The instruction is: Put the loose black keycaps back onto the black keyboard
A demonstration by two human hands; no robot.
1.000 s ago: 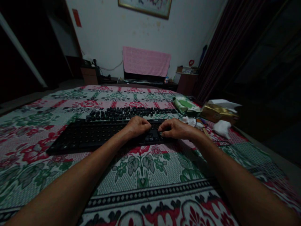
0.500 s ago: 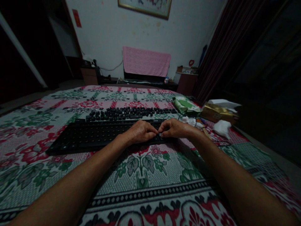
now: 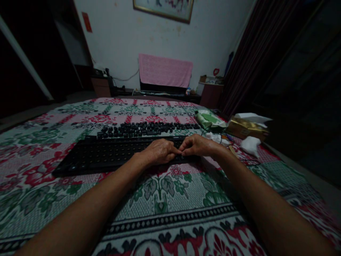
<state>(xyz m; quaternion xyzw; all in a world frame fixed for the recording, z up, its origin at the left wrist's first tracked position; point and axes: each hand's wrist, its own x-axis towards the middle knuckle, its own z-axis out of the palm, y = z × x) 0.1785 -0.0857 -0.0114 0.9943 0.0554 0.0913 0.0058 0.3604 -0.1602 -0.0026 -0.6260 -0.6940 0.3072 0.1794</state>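
A black keyboard (image 3: 106, 151) with most of its keycaps off lies on the patterned cloth. Over its right part my left hand (image 3: 161, 150) has its index finger pointing at the keys and the other fingers curled in. My right hand (image 3: 195, 145) is closed in a pinch, its fingertips meeting the tip of my left index finger low on the keyboard. Whatever sits between those fingertips is too small and dark to make out. Behind the keyboard, many loose black keycaps (image 3: 138, 128) are spread in a long band.
To the right are a green-and-white packet (image 3: 210, 119), a gold tissue box (image 3: 243, 127) and a crumpled white tissue (image 3: 250, 145). More white scraps (image 3: 214, 137) and a dark cable lie beside the keyboard's right end. The patterned cloth (image 3: 160, 188) covers the surface.
My left index finger has straightened and the left thumb has drawn back from the pinch. The right hand stays at nearly the same spot on the keyboard.
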